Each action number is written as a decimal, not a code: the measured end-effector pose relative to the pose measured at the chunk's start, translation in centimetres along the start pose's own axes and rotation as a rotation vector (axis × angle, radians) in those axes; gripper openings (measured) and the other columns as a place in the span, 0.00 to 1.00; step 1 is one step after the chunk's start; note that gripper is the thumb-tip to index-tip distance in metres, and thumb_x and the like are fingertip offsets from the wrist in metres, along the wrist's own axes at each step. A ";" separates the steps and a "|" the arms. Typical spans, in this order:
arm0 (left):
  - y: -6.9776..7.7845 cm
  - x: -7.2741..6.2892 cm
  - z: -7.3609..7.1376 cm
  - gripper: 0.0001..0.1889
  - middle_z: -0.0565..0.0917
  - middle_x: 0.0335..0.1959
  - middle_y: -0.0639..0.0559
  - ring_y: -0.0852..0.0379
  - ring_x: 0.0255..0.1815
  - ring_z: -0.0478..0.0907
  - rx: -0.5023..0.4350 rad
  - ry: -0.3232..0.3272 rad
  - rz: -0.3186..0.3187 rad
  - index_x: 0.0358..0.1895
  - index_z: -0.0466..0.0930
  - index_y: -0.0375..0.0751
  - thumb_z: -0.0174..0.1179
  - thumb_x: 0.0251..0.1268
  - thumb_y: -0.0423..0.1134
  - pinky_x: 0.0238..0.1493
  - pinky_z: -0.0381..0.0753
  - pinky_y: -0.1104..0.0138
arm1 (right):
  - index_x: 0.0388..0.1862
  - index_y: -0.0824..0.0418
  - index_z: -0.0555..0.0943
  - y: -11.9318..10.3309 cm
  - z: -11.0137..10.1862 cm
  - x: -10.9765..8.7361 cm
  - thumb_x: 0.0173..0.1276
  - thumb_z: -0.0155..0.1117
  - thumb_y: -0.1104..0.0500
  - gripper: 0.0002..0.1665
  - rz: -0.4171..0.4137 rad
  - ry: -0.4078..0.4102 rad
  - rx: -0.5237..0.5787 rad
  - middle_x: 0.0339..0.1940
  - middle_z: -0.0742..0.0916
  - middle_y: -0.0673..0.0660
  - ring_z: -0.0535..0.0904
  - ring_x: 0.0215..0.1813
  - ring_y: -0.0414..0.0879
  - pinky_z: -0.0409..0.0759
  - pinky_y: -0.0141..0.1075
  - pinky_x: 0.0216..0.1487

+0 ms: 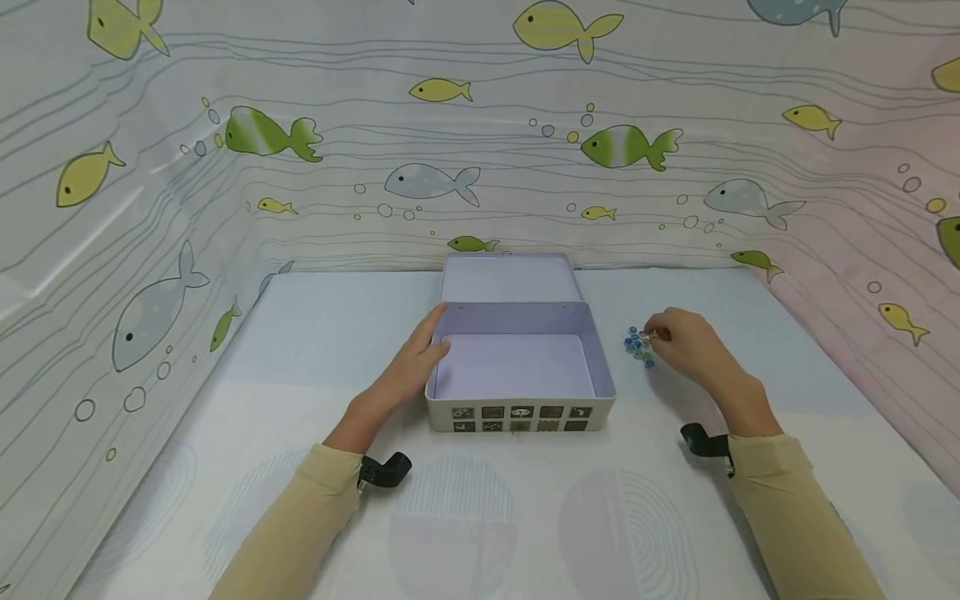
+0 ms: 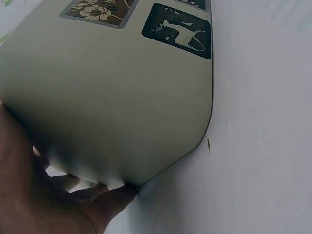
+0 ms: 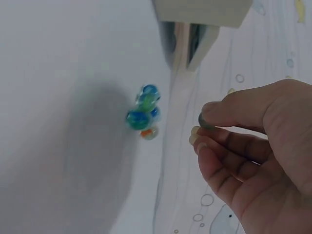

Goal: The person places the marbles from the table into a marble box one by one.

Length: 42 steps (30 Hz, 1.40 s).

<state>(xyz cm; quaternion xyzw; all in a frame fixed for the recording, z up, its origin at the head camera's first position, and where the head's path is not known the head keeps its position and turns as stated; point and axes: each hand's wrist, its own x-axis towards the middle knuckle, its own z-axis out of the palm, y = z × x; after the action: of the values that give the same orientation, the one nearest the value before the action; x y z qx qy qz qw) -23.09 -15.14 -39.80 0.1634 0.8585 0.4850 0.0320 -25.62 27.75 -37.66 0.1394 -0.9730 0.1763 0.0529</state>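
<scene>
An open white tin box [image 1: 517, 414] with small picture tiles on its front stands mid-table, its lid [image 1: 510, 279] tipped back. My left hand [image 1: 422, 357] lies flat against the box's left wall [image 2: 112, 97], palm and fingers [image 2: 97, 200] touching it near the base. Right of the box sits a small cluster of blue and green glass marbles [image 1: 639, 346] [image 3: 144, 113]. My right hand [image 1: 654, 337] [image 3: 201, 130] hovers just beside the cluster and pinches one dark marble [image 3: 204, 121] between thumb and fingertips. The box's inside looks bare.
A pale sheet with faint blue fingerprint patterns covers the table [image 1: 480, 517]. Fish-print curtains [image 1: 420, 125] wall off the left, back and right sides. A corner of the box [image 3: 204, 12] shows at the top of the right wrist view.
</scene>
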 end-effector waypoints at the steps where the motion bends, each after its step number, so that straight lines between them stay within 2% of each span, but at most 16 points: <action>1: 0.0 0.0 0.0 0.34 0.41 0.84 0.49 0.47 0.84 0.37 -0.001 0.000 0.001 0.82 0.38 0.47 0.39 0.78 0.38 0.83 0.41 0.47 | 0.46 0.68 0.85 -0.2 -0.1 0.0 0.64 0.57 0.69 0.14 -0.010 0.007 0.012 0.28 0.77 0.57 0.70 0.34 0.50 0.65 0.38 0.31; 7: 0.1 -0.1 -0.1 0.34 0.41 0.84 0.47 0.45 0.84 0.38 -0.002 0.005 0.010 0.82 0.38 0.46 0.39 0.78 0.38 0.82 0.42 0.46 | 0.45 0.67 0.85 -2.1 -0.8 -0.2 0.66 0.59 0.68 0.12 -0.073 0.062 0.052 0.28 0.77 0.56 0.70 0.34 0.49 0.67 0.38 0.32; 13: 0.1 -0.2 -0.1 0.34 0.42 0.84 0.49 0.46 0.84 0.38 -0.005 0.005 0.011 0.82 0.38 0.46 0.39 0.78 0.40 0.82 0.42 0.47 | 0.43 0.63 0.86 -4.2 -1.3 -0.5 0.67 0.61 0.68 0.10 -0.130 0.129 0.080 0.32 0.81 0.55 0.74 0.36 0.48 0.75 0.40 0.38; 17: 2.7 -1.1 -0.6 0.33 0.42 0.83 0.43 0.43 0.84 0.38 -0.012 -0.016 -0.004 0.81 0.38 0.38 0.38 0.78 0.37 0.82 0.43 0.46 | 0.43 0.62 0.86 -5.6 -1.4 -0.6 0.66 0.63 0.69 0.09 -0.193 0.163 0.118 0.33 0.83 0.54 0.75 0.37 0.46 0.77 0.40 0.40; 20: 3.1 -1.2 -0.8 0.33 0.41 0.83 0.40 0.41 0.84 0.37 -0.015 -0.027 -0.021 0.80 0.38 0.36 0.38 0.79 0.35 0.82 0.42 0.45 | 0.42 0.62 0.86 -6.5 -1.2 -0.6 0.65 0.63 0.70 0.10 -0.238 0.178 0.146 0.32 0.83 0.54 0.75 0.37 0.44 0.78 0.40 0.40; 24: 0.4 0.0 -0.3 0.33 0.40 0.83 0.44 0.43 0.84 0.36 -0.014 -0.008 -0.005 0.81 0.37 0.42 0.39 0.79 0.37 0.82 0.40 0.46 | 0.42 0.63 0.86 -7.5 -0.9 -0.5 0.64 0.63 0.72 0.11 -0.286 0.187 0.170 0.34 0.84 0.55 0.76 0.37 0.43 0.79 0.41 0.39; 26: 0.1 0.1 -0.2 0.33 0.41 0.83 0.45 0.44 0.84 0.37 -0.011 -0.002 0.005 0.81 0.38 0.43 0.39 0.79 0.37 0.82 0.40 0.46 | 0.42 0.63 0.87 -8.0 -0.7 -0.6 0.63 0.64 0.72 0.11 -0.297 0.182 0.179 0.36 0.85 0.54 0.77 0.37 0.43 0.80 0.40 0.38; 29: 0.0 0.0 -0.2 0.33 0.42 0.83 0.47 0.45 0.84 0.38 -0.005 0.004 0.007 0.82 0.38 0.44 0.39 0.78 0.37 0.82 0.42 0.46 | 0.42 0.61 0.87 -8.7 -0.3 -0.6 0.63 0.64 0.73 0.12 -0.308 0.158 0.194 0.37 0.86 0.52 0.78 0.38 0.43 0.81 0.41 0.39; 36: 0.0 0.0 0.0 0.34 0.42 0.83 0.43 0.43 0.84 0.38 0.000 0.003 0.028 0.81 0.39 0.41 0.39 0.77 0.36 0.82 0.42 0.44 | 0.42 0.61 0.87 -10.5 0.6 -0.7 0.63 0.65 0.72 0.12 -0.363 0.103 0.213 0.36 0.85 0.52 0.79 0.38 0.43 0.83 0.42 0.39; 42: 0.3 0.0 -0.1 0.34 0.43 0.83 0.47 0.46 0.84 0.38 0.004 0.014 0.017 0.81 0.39 0.43 0.40 0.77 0.37 0.83 0.43 0.48 | 0.42 0.63 0.86 -11.6 1.3 -0.4 0.63 0.66 0.72 0.10 -0.423 0.077 0.183 0.37 0.85 0.53 0.80 0.38 0.44 0.83 0.39 0.38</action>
<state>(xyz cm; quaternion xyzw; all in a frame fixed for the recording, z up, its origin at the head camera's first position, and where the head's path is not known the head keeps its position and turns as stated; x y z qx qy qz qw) -23.00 -15.08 -39.49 0.1674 0.8583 0.4846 0.0216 -21.99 16.96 -35.16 0.3376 -0.8993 0.2540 0.1126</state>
